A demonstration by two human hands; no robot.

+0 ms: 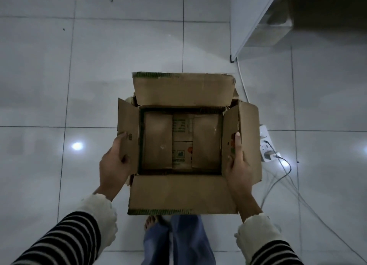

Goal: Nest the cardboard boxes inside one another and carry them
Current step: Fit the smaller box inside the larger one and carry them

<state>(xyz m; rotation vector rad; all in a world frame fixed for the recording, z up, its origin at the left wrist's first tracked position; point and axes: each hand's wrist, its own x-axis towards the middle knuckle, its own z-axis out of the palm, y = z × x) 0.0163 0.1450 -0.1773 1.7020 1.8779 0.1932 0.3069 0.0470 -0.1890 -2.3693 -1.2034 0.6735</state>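
Brown open-topped cardboard box (184, 145), apparently with another nested inside, is held above the pale tiled floor (79, 76), left hand (114, 161) and right hand (237, 165) gripping its side flaps; carrying likely follows, needing a level grip.

Brown cardboard box (182, 193), black-and-white striped sleeves (65, 239), blue jeans (178, 243), pale grey floor tiles (123, 46).

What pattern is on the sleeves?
Black and white stripes, with plain cream cuffs, on both sleeves, clearest in the head view.
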